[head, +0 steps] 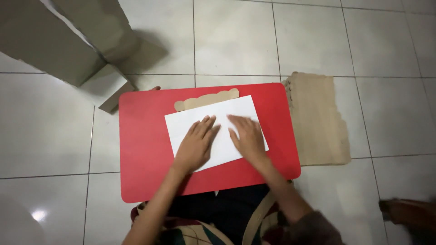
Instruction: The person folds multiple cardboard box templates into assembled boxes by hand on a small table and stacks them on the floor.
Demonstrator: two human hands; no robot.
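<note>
A torn cardboard sheet (318, 120) is laid flat on the tiled floor (318, 41), just beside the right edge of the red table (145, 149). A large cardboard box (68, 36) is seen at the upper left, its flaps open, with one flap (113, 93) reaching down near the table's far left corner. A scalloped cardboard strip (206, 100) is laid on the table near its far edge. A brown object (406, 211) is partly seen at the lower right, blurred.

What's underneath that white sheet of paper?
The white paper lies on a red board. A scalloped cardboard strip pokes out from under its top edge; how far it continues beneath is hidden.
</note>
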